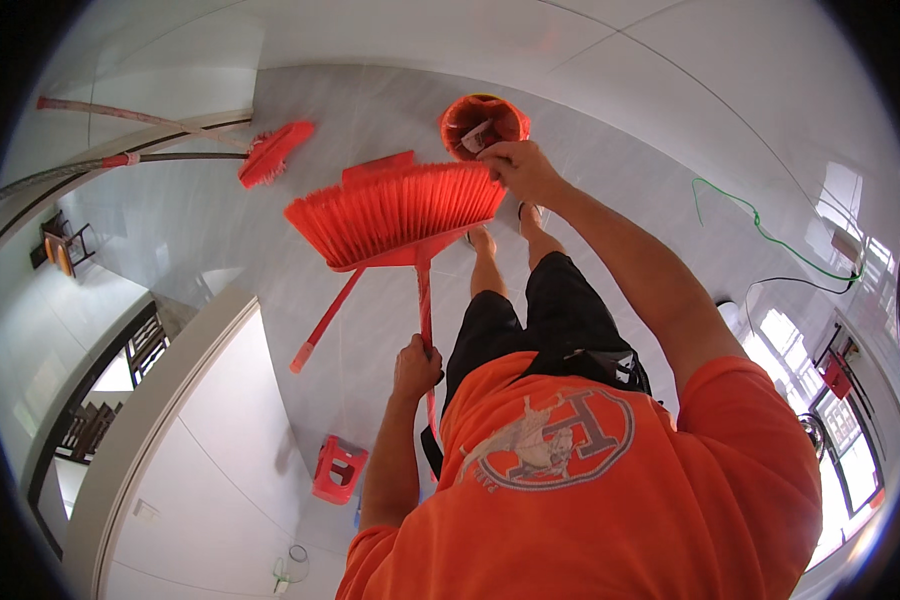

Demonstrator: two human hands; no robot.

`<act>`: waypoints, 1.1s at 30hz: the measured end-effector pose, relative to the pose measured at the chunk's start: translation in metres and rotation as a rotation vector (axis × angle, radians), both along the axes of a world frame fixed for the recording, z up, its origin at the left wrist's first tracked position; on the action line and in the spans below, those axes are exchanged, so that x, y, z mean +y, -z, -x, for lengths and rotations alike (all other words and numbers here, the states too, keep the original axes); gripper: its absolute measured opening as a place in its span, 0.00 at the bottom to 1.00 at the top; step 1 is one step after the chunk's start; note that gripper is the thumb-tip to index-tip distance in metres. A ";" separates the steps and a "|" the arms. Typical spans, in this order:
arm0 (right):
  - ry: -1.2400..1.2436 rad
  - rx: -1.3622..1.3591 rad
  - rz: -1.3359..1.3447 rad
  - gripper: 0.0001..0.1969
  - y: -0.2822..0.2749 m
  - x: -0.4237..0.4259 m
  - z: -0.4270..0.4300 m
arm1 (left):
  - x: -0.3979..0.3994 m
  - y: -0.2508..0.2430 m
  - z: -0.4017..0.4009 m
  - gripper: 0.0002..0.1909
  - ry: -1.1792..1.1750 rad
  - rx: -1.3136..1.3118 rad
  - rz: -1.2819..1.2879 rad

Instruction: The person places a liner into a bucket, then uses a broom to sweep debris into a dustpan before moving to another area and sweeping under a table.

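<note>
My left hand (418,367) is closed around the red handle of a broom (424,292), held with its head raised and its red bristles (390,206) facing away from me. At the right end of those bristles, the bent fingers of my right hand (523,171) pinch the bristle tips. Just beyond that hand stands a red bin (487,112) with a crumpled pale scrap (477,137) inside. Partly hidden behind the broom head is a red dustpan (379,165); its thin handle (330,319) sticks out below the broom.
Two long poles lean at the left wall, near a red scrubbing head (276,154) on the grey tiled floor. A white door (210,442) stands at lower left, with a red plastic stool (339,470) beside it. A green cord (780,238) hangs at right.
</note>
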State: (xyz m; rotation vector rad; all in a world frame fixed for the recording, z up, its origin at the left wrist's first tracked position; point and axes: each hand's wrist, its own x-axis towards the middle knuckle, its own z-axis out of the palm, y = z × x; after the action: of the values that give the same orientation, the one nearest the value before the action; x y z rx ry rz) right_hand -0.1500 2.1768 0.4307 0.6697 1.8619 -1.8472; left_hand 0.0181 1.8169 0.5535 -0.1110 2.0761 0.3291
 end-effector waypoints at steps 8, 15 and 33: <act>-0.158 0.310 -0.167 0.09 -0.007 -0.042 0.016 | 0.004 -0.002 0.005 0.10 -0.041 -0.055 -0.037; 0.086 0.085 -0.106 0.08 0.009 -0.002 0.029 | -0.005 0.000 0.003 0.10 -0.026 -0.041 -0.044; 0.008 0.230 -0.338 0.06 0.017 -0.018 -0.012 | -0.005 -0.002 -0.005 0.11 -0.046 0.025 -0.082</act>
State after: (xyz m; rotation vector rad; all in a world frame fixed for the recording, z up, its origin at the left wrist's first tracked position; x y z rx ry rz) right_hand -0.1377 2.1586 0.4137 0.5925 2.3565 -1.6886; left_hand 0.0236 1.8122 0.5552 -0.1056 2.0840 0.4450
